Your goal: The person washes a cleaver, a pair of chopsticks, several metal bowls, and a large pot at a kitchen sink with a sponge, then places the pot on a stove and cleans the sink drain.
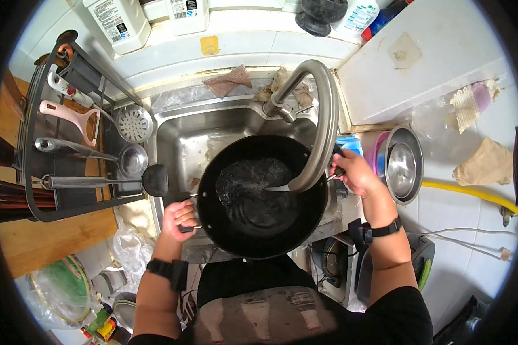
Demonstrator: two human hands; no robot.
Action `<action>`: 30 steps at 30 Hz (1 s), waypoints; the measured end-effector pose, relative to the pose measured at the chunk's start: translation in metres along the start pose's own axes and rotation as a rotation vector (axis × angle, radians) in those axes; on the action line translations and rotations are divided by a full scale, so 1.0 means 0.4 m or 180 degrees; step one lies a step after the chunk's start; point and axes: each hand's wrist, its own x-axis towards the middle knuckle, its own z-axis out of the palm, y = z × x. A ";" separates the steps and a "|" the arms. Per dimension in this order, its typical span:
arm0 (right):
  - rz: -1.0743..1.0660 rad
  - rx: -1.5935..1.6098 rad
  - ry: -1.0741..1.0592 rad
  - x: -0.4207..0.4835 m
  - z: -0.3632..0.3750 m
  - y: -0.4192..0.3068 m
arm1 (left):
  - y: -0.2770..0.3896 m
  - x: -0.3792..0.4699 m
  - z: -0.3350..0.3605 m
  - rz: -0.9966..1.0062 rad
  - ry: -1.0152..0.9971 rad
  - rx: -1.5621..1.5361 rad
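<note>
A large black two-handled pan (263,237) is held over the front of a stainless steel sink (185,133). My left hand (180,219) grips its left handle. On the opposite side, my right hand (352,170) is closed around the other handle. The steel gooseneck faucet (323,112) arches over the pan, and water runs from its spout into it. Rippling water covers the pan's bottom.
At the left stands a dark metal rack (36,172) with a ladle (131,160), a skimmer (134,123) and a pink peeler (69,114). Metal bowls (416,166) lean at the right. Cloths (228,82) lie behind the sink. A yellow hose (466,189) runs along the right wall.
</note>
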 end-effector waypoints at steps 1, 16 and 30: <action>-0.0154 -0.0317 0.0155 -0.037 0.016 -0.036 | 0.004 0.023 -0.036 0.0015 0.0236 0.0167; -0.1980 -0.0739 0.1235 -0.375 0.101 -0.114 | -0.243 0.492 -0.089 -0.0370 0.1326 0.2528; -0.1678 -0.0366 0.1487 -0.296 0.021 -0.020 | -0.091 0.328 -0.014 0.0462 0.1277 0.2257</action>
